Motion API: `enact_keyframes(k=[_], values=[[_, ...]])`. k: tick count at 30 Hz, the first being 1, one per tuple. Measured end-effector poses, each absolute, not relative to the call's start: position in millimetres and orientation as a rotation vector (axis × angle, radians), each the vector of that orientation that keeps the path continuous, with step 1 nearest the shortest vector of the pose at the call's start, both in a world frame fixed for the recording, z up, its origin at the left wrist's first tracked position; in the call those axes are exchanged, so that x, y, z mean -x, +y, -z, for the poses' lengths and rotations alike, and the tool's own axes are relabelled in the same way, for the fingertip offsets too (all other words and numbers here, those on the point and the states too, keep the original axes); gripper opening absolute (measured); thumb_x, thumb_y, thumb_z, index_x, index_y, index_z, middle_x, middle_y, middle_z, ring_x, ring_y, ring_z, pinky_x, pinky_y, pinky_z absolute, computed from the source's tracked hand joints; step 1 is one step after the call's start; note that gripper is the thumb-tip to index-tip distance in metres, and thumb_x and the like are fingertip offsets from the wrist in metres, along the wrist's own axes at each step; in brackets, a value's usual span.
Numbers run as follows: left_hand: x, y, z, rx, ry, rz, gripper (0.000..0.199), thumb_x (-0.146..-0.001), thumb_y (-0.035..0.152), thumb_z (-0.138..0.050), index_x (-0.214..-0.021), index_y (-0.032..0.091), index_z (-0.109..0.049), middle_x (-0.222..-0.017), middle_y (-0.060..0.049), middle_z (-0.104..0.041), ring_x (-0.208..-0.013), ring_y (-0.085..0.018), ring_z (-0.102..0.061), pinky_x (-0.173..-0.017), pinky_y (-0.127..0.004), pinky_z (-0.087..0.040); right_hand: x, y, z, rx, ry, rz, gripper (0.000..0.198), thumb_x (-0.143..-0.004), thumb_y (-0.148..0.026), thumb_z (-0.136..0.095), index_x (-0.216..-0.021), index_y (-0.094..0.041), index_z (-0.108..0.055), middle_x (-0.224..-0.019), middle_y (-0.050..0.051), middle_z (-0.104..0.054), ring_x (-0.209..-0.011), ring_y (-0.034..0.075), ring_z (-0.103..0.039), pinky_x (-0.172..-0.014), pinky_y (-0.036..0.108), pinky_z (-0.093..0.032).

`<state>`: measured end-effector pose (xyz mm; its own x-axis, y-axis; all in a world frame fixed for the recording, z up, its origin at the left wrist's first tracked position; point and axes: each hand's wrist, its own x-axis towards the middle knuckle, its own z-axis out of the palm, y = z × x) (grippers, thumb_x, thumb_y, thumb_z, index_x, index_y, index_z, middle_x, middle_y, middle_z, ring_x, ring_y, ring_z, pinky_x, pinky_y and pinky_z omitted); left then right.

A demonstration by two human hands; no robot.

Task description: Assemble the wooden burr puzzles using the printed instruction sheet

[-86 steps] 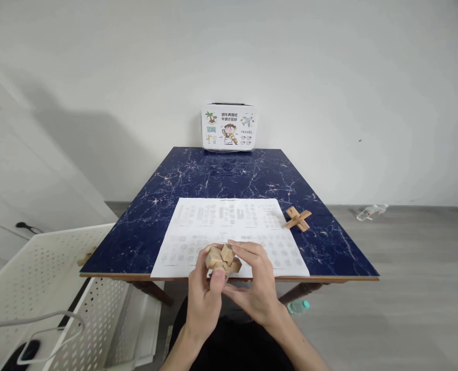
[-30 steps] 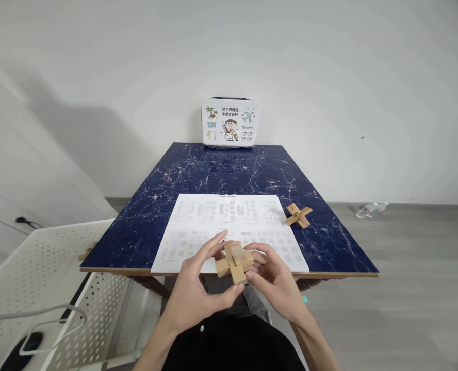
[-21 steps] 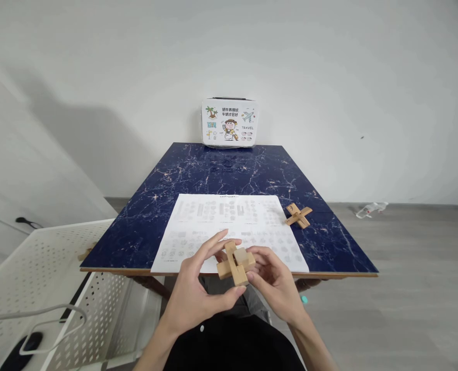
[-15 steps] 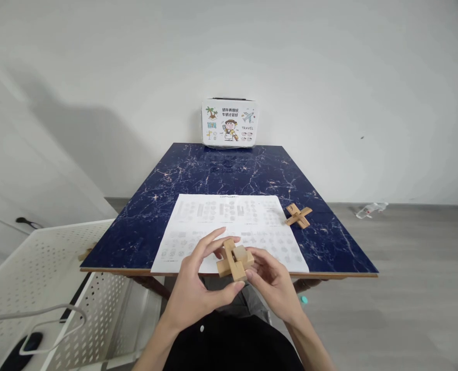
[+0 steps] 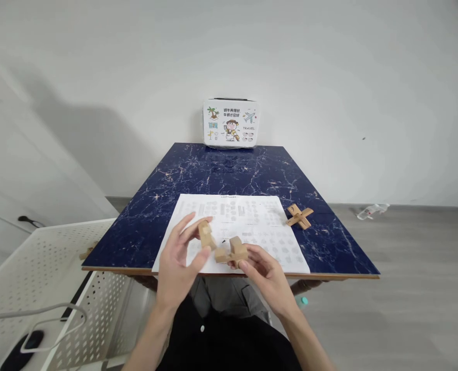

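Note:
My left hand [image 5: 178, 263] grips a notched wooden puzzle piece [image 5: 206, 235] between thumb and fingers, its long side nearly upright. In my right hand [image 5: 266, 275] are joined wooden puzzle pieces [image 5: 232, 252], pinched at their right end; some of their shape is hidden by the fingers. A small gap parts the two wooden items, both held over the near edge of a printed instruction sheet [image 5: 252, 211]. Right of the sheet, partly on its edge, lies a wooden cross-shaped puzzle [image 5: 299, 216] with dark marks on its arms.
The blue marbled table [image 5: 229, 178] carries a white cartoon-printed case [image 5: 231, 123] against the wall. At left stands a white perforated rack [image 5: 101, 304] with a cable and a black mouse [image 5: 22, 350]. A clear plastic item [image 5: 373, 211] lies on the floor at right.
One notched piece has come out of the wooden assembly. My left hand has moved left with it, while my right hand keeps the joined pieces.

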<state>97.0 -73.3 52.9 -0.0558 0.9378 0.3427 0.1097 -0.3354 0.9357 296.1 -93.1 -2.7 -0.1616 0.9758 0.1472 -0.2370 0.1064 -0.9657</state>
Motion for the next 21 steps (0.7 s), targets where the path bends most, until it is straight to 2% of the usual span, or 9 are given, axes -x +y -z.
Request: enact_keyframes(k=[3,7,9,11,14,18,21], values=[[-80.2,-49.9,-40.4,-1.591,1.449,-1.537,0.064,-0.088,0.042,-0.075,-0.143,0.020,-0.051,-0.135,-0.015,-0.071,-0.118,-0.028,-0.067,-0.103,-0.043,-0.050,-297.9,-84.3,4.2,0.896,-1.189,-1.341,0.039,-0.094,-0.049,-0.072,-0.122,-0.023,-0.066,-0.110,0.010,-0.080,-0.102,0.027,-0.077,-0.100,0.047,-0.060],[-50.2,-10.8,-12.8,-1.844,1.819,-1.345,0.066,-0.083,0.049,-0.078,-0.139,0.022,-0.055,-0.136,-0.012,-0.070,-0.107,-0.028,-0.068,-0.100,-0.044,-0.050,-300.0,-61.4,5.3,0.937,-1.208,-1.317,0.044,-0.092,-0.052,-0.074,-0.122,-0.021,-0.066,-0.110,0.011,-0.080,-0.103,0.029,-0.077,-0.101,0.049,-0.058],[-36.0,7.2,0.6,-1.946,1.889,-1.216,0.068,-0.084,0.050,-0.076,-0.141,0.022,-0.053,-0.137,-0.011,-0.069,-0.114,-0.032,-0.066,-0.106,-0.047,-0.046,-299.8,-43.4,5.7,0.946,-1.257,-1.317,0.044,-0.091,-0.052,-0.074,-0.121,-0.021,-0.066,-0.109,0.010,-0.080,-0.105,0.029,-0.077,-0.102,0.048,-0.057],[-24.1,21.9,11.4,-2.054,1.962,-1.135,0.060,-0.084,0.049,-0.075,-0.136,0.023,-0.057,-0.139,-0.011,-0.067,-0.126,-0.036,-0.060,-0.110,-0.051,-0.043,-297.4,-21.6,6.8,0.961,-1.306,-1.323,0.044,-0.090,-0.051,-0.075,-0.121,-0.022,-0.067,-0.108,0.010,-0.081,-0.104,0.028,-0.077,-0.102,0.048,-0.056],[-11.6,36.3,22.4,-2.157,2.027,-1.028,0.056,-0.084,0.046,-0.076,-0.132,0.020,-0.059,-0.138,-0.014,-0.067,-0.128,-0.040,-0.057,-0.110,-0.055,-0.043,-288.4,13.6,10.3,0.946,-1.331,-1.354,0.043,-0.087,-0.049,-0.077,-0.119,-0.022,-0.067,-0.104,0.009,-0.081,-0.098,0.027,-0.078,-0.099,0.048,-0.057],[-4.1,40.5,25.7,-2.280,1.973,-1.040,0.063,-0.087,0.044,-0.074,-0.140,0.017,-0.053,-0.139,-0.017,-0.064,-0.133,-0.039,-0.052,-0.111,-0.055,-0.042,-269.8,50.5,15.1,0.944,-1.345,-1.408,0.038,-0.084,-0.041,-0.081,-0.114,-0.021,-0.068,-0.097,0.008,-0.082,-0.093,0.025,-0.079,-0.097,0.047,-0.059],[-5.8,35.4,16.9,-2.446,1.802,-1.136,0.050,-0.093,0.038,-0.068,-0.138,0.020,-0.054,-0.139,-0.014,-0.064,-0.135,-0.033,-0.051,-0.116,-0.051,-0.039,-257.9,63.5,16.2,0.925,-1.368,-1.469,0.032,-0.085,-0.036,-0.080,-0.111,-0.021,-0.069,-0.097,0.007,-0.082,-0.091,0.024,-0.080,-0.099,0.046,-0.059]])
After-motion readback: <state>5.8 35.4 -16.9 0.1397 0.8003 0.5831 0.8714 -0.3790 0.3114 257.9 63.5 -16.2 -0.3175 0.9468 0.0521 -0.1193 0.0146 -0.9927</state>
